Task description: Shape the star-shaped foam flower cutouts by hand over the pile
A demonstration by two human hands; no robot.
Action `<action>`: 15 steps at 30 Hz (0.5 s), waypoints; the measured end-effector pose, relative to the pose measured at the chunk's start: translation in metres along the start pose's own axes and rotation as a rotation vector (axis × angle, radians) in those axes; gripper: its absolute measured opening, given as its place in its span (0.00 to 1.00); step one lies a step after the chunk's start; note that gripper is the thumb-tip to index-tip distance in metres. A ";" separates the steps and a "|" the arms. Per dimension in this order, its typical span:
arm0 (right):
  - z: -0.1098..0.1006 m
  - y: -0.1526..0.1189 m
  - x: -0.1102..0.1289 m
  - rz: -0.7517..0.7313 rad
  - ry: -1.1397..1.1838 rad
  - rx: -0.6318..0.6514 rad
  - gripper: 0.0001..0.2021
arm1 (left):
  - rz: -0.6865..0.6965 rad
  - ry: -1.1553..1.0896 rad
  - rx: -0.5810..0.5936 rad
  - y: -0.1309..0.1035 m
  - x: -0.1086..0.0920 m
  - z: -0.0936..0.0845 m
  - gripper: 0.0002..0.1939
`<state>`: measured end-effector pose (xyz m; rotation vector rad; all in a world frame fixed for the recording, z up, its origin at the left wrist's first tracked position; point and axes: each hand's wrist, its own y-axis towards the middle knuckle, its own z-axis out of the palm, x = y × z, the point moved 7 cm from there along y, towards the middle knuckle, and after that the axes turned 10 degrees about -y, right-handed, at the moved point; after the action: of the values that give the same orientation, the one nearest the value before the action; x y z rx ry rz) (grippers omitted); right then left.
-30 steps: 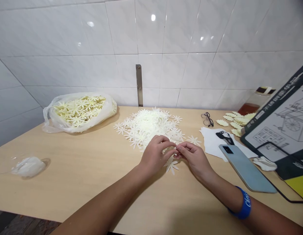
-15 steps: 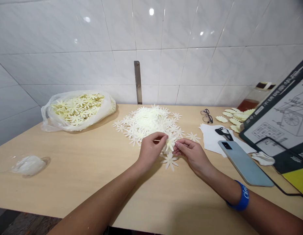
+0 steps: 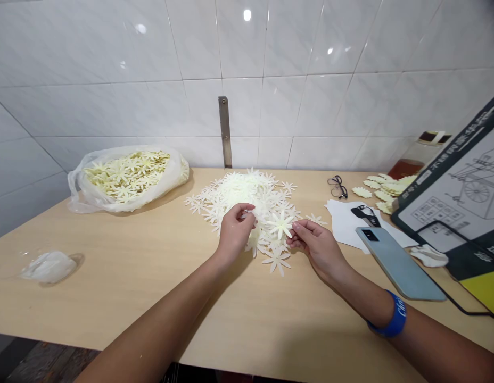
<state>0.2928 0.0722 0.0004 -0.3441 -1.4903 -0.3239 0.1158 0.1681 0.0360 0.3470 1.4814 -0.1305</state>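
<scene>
My right hand point(image 3: 317, 247) pinches a pale cream flower cutout point(image 3: 279, 225) by its right-hand petals and holds it over the pile. My left hand point(image 3: 236, 231) is a little to the left, fingers curled and thumb near the index finger. Something whitish shows at its fingertips, but I cannot make out what it is. Behind and beneath both hands spreads a heap of white flower cutouts point(image 3: 239, 189). One flower point(image 3: 276, 259) lies at the near edge of the heap, between my hands.
A plastic bag point(image 3: 175, 178) full of yellowish flowers stands at the back left, with a small clear bag point(image 3: 49, 267) nearer. On the right lie glasses point(image 3: 337, 187), white paper point(image 3: 338, 226), a phone point(image 3: 402, 266), leaf-shaped cutouts point(image 3: 385, 186), a jar point(image 3: 420, 154) and a large printed box point(image 3: 462, 197).
My left hand has moved left and slightly up, away from the flower that both hands were at. My right hand keeps the flower, now turned more open to view.
</scene>
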 end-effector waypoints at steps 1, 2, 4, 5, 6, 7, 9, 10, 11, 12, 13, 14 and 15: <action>0.000 0.000 0.000 -0.002 0.004 -0.002 0.16 | 0.000 0.024 0.008 0.000 0.000 0.000 0.13; 0.000 0.001 0.000 -0.004 0.005 -0.001 0.16 | 0.001 0.057 0.017 0.000 0.001 0.001 0.15; 0.000 0.001 0.000 -0.008 0.005 0.004 0.16 | 0.007 0.152 0.040 -0.001 0.003 0.002 0.17; 0.000 0.001 0.000 -0.010 0.002 0.008 0.16 | 0.029 0.211 0.046 -0.001 0.003 0.002 0.18; 0.001 0.001 0.000 -0.010 -0.001 0.013 0.16 | 0.075 0.274 0.045 -0.002 0.001 0.002 0.18; 0.001 0.000 0.001 -0.010 -0.003 0.017 0.16 | 0.147 0.337 0.039 -0.003 -0.003 0.003 0.18; 0.002 0.000 0.001 -0.008 -0.003 0.027 0.16 | 0.330 0.441 0.030 -0.007 -0.014 0.007 0.14; 0.002 -0.001 0.000 -0.006 0.000 0.034 0.16 | 0.423 0.475 0.037 -0.011 -0.019 0.010 0.11; 0.003 -0.001 0.000 -0.004 0.003 0.042 0.15 | 0.500 0.496 0.061 -0.015 -0.024 0.015 0.09; 0.004 -0.002 0.000 -0.002 0.007 0.052 0.15 | 0.558 0.503 0.098 -0.019 -0.027 0.020 0.08; 0.005 -0.002 0.000 -0.002 0.010 0.062 0.15 | 0.596 0.499 0.146 -0.023 -0.028 0.026 0.08; 0.006 -0.003 0.000 -0.003 0.011 0.073 0.15 | 0.616 0.488 0.200 -0.026 -0.029 0.031 0.08; 0.007 -0.003 0.000 -0.007 0.011 0.083 0.15 | 0.620 0.472 0.250 -0.029 -0.028 0.036 0.08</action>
<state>0.2852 0.0721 0.0005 -0.2706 -1.4898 -0.2680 0.1391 0.1261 0.0617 1.0793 1.7521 0.2841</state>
